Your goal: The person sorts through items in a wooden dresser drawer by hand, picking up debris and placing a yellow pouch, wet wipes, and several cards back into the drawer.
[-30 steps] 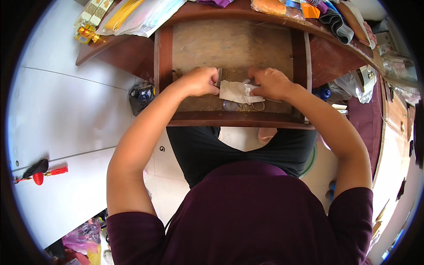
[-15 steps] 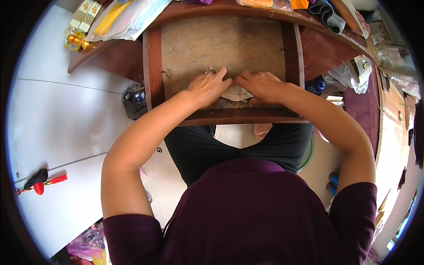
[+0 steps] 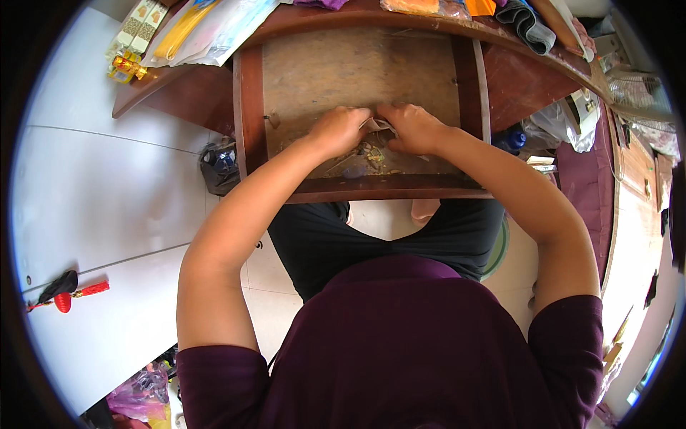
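Note:
Both of my hands are inside a pulled-out wooden drawer (image 3: pixel 468 107). My left hand (image 3: pixel 339 131) and my right hand (image 3: pixel 414 129) are closed close together. Between them a thin, pale, folded sheet (image 3: pixel 379 124) is pinched by its two sides; I cannot tell if it is cloth or paper. Small yellowish and pale scraps of debris (image 3: pixel 374 154) lie on the drawer floor below the hands, near the front panel. Most of the fingertips are tucked out of sight.
Above the drawer, the curved desk edge (image 3: pixel 321 21) carries a clear bag with yellow strips (image 3: pixel 207 32), orange packets (image 3: pixel 429 6) and a rolled grey cloth (image 3: pixel 527 25). A black bag (image 3: pixel 218 166) sits left of the drawer, a dark blue bottle (image 3: pixel 511 138) right of it.
Both hands have moved slightly away from me and curled in. The pale sheet has been lifted and folded up between them, uncovering the scraps beneath.

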Tool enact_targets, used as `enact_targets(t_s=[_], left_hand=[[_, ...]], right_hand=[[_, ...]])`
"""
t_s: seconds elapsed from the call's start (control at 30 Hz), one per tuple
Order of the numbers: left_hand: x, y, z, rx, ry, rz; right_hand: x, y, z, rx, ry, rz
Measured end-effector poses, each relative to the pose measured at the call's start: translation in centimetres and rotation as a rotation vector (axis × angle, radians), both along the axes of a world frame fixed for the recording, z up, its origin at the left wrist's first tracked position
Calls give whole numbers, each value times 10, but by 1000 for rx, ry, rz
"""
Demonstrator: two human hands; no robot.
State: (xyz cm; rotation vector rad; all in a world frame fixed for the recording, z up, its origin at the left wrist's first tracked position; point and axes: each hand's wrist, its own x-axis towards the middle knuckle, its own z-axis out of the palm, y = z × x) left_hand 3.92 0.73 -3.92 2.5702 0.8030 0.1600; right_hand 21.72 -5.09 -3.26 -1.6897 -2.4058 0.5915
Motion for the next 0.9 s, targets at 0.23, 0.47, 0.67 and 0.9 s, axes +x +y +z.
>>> enact_targets(t_s=[0.23,0.47,0.67,0.9], left_hand=[[6,6,1,-755,-102,354],[1,9,13,-1030,-321,432],[8,9,20,-1137,-516,622],[22,16,16,-1393,-914,750]], right_hand=[[-1,17,-7,-70,294,-225],[-5,24,-6,-223,576,-414],[-13,29,2,-102,603,-358],[-44,32,26,29,367,-270]])
